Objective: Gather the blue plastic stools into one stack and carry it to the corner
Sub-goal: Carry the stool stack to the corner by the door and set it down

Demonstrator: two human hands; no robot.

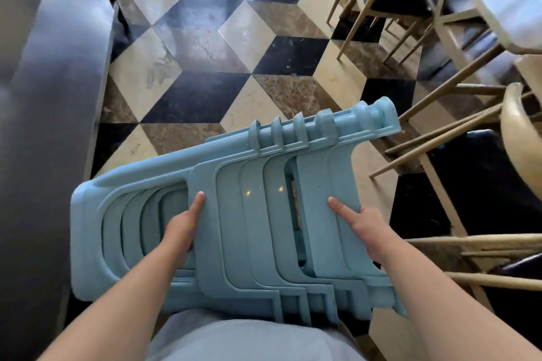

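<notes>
Stack of blue plastic stools, nested and lying on its side at your waist above the tiled floor. Your left hand grips through a leg opening; your right hand clasps the outer leg. Gathering looks done; the carry to the corner remains.

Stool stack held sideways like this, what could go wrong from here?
1. The stool stack lies on its side, and the left hand and right hand each grip just one edge; the nested stools might slide apart.
2. Its leg ends stick out close to the chair legs on the right and could snag there.
3. The stack hides part of the floor near the person's feet, so a trip seems possible.
</notes>
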